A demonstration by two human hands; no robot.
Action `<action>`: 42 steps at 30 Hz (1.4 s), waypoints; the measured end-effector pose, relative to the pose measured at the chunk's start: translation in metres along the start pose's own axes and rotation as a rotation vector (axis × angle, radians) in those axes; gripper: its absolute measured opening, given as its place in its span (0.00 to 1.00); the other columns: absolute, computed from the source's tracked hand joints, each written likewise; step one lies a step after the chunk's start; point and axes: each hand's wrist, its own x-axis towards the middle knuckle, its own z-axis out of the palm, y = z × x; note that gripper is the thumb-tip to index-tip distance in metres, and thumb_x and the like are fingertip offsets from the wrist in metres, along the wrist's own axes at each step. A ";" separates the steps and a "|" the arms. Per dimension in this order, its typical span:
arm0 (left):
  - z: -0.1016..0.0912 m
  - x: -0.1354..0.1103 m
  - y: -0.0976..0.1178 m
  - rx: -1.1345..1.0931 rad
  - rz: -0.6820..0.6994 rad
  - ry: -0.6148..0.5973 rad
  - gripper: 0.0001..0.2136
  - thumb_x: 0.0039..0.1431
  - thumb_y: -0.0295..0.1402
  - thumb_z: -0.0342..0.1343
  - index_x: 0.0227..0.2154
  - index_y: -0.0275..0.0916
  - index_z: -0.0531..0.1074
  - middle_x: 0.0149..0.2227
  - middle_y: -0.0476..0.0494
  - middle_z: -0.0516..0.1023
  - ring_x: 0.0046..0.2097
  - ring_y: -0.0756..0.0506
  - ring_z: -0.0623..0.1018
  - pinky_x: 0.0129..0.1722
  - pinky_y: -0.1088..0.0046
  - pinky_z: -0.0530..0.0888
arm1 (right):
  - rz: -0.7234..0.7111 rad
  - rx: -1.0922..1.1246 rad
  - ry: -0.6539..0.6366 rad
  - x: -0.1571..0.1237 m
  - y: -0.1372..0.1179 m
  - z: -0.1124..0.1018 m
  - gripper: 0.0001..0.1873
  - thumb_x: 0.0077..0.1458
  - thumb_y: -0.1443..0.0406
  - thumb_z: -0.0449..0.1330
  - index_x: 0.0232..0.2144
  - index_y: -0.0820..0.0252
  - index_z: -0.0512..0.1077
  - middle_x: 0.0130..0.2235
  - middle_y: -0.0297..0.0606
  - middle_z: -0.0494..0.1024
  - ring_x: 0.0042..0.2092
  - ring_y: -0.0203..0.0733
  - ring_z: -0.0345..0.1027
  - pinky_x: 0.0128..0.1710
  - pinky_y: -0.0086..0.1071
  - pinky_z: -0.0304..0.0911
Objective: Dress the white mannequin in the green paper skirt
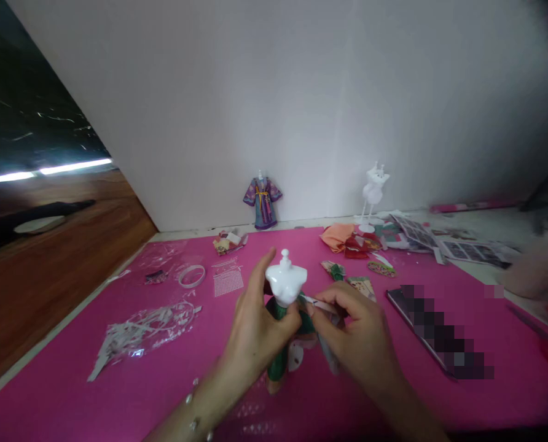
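A small white doll mannequin (287, 281) stands upright in front of me, its lower part wrapped in dark green fabric (277, 362). My left hand (255, 319) closes round the mannequin from the left, the thumb pressing at its waist. On the other side my right hand (357, 325) pinches a thin whitish strip (317, 302) at the mannequin's waist. Pale cloth hangs below the right fingers, partly hidden by them. Whether the strip is joined to the green fabric I cannot tell.
On the pink mat (163, 399) lie a clear bag of white strips (145, 334), a tape roll (191, 276), a pearl sheet (228, 281), fabric scraps (338, 236) and a dark pixelated object (440, 334). Behind stand a purple-robed mannequin (263, 199) and white mannequins (373, 190).
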 end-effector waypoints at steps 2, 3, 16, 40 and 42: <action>0.001 0.000 -0.001 -0.009 0.004 0.005 0.34 0.49 0.26 0.57 0.62 0.41 0.56 0.44 0.43 0.76 0.42 0.45 0.77 0.41 0.69 0.73 | -0.073 -0.018 0.038 -0.005 0.000 0.004 0.06 0.51 0.72 0.59 0.24 0.59 0.71 0.24 0.29 0.68 0.25 0.33 0.61 0.25 0.26 0.54; 0.001 0.000 -0.002 -0.009 0.009 0.007 0.34 0.50 0.26 0.57 0.61 0.41 0.56 0.43 0.43 0.77 0.42 0.44 0.77 0.41 0.69 0.73 | -0.101 -0.025 0.053 -0.007 0.001 0.006 0.06 0.51 0.73 0.59 0.25 0.59 0.72 0.24 0.29 0.68 0.25 0.32 0.61 0.24 0.26 0.55; -0.003 0.001 -0.007 -0.072 -0.005 -0.027 0.32 0.53 0.28 0.60 0.60 0.49 0.58 0.47 0.46 0.75 0.43 0.46 0.76 0.44 0.68 0.73 | -0.228 -0.145 0.076 -0.025 0.011 0.021 0.12 0.58 0.71 0.56 0.40 0.60 0.78 0.29 0.37 0.73 0.27 0.36 0.69 0.25 0.29 0.62; -0.010 -0.001 -0.014 -0.186 -0.092 -0.137 0.36 0.56 0.35 0.62 0.65 0.52 0.51 0.50 0.45 0.74 0.47 0.43 0.76 0.50 0.61 0.72 | -0.120 0.121 -0.020 -0.015 0.009 0.013 0.08 0.58 0.70 0.57 0.36 0.61 0.77 0.32 0.37 0.73 0.31 0.37 0.68 0.28 0.29 0.64; -0.012 -0.001 -0.013 -0.226 -0.101 -0.162 0.37 0.57 0.35 0.61 0.66 0.51 0.49 0.48 0.44 0.75 0.47 0.43 0.77 0.51 0.60 0.72 | -0.113 0.131 -0.001 -0.013 0.009 0.014 0.07 0.57 0.70 0.58 0.34 0.61 0.78 0.31 0.37 0.74 0.31 0.37 0.69 0.28 0.29 0.65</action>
